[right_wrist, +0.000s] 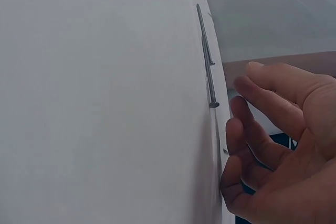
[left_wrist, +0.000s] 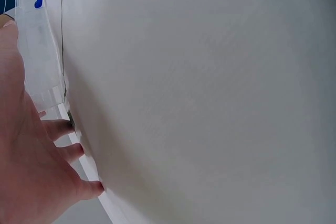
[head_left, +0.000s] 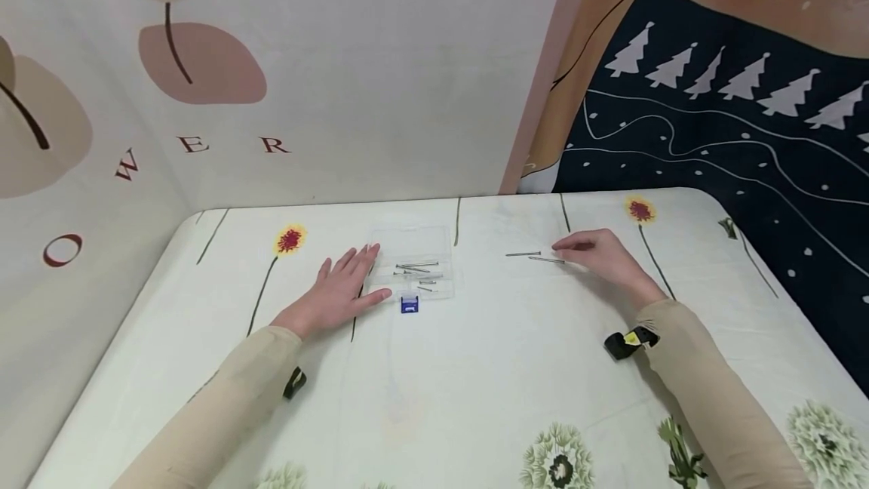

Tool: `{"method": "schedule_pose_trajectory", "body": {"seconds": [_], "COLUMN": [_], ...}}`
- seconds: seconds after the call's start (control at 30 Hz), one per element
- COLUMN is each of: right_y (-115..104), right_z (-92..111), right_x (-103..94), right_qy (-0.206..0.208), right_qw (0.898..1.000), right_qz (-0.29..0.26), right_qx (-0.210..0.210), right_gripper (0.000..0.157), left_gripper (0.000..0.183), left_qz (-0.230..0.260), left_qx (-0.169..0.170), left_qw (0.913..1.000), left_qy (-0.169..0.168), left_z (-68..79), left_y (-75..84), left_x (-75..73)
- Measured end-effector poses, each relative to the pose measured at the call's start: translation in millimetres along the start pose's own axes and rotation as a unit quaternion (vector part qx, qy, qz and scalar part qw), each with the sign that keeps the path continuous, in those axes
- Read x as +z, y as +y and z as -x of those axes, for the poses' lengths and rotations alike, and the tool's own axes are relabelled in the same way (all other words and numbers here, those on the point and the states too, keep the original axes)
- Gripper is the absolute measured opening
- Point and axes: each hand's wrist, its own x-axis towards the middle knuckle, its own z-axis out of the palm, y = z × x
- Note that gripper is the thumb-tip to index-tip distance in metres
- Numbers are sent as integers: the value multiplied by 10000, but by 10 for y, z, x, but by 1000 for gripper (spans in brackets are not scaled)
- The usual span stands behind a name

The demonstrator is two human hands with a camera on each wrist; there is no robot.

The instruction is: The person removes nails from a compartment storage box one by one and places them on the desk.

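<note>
A clear plastic box (head_left: 412, 238) with a blue latch (head_left: 409, 304) lies opened out on the cloth, several nails (head_left: 417, 269) in its front part. My left hand (head_left: 334, 294) rests flat at the box's left side, fingers straight and spread, thumb near the latch. In the left wrist view, the fingertips touch the cloth beside the box (left_wrist: 39, 59). To the right of the box lie two loose nails, the farther nail (head_left: 521, 253) and the nearer nail (head_left: 547, 259). Close to their heads is my right hand (head_left: 599, 255), fingers loosely bent with nothing between them.
A white cloth with printed flowers (head_left: 475, 368) covers the table. Behind it hangs a pale curtain (head_left: 380, 112), and a dark patterned fabric (head_left: 679, 127) hangs at the right. Each wrist wears a black strap mount, such as the right mount (head_left: 621, 345).
</note>
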Motion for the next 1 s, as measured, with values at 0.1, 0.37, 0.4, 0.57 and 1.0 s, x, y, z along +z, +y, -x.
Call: {"method": "schedule_pose_trajectory", "body": {"seconds": [0.1,0.37,0.4,0.57,1.0], "right_y": [-31,-169,-182,-217,-333], "right_z": [-4,-2,-3,-31,-108], "right_x": [14,64,77,167,425], "right_qy": [7,-103,-131,-270,-499], "right_qw": [10000,9992,9990,9975,9922], "right_qz": [36,-165,-203,-338,-619], "right_qx": [-53,-350,-378,-558,-957], "right_gripper": [27,29,30,27,22], "left_gripper": [91,92,92,91,93], "left_qz": [0,-15,-21,-18,-4], "left_qx": [2,-8,-8,-7,-56], "left_qw": [10000,10000,10000,10000,10000], "left_qy": [0,-5,-6,-10,-63], "left_z": [-1,7,8,1,3], "left_y": [3,8,9,6,-7], "left_x": [1,-9,-10,-1,14]}}
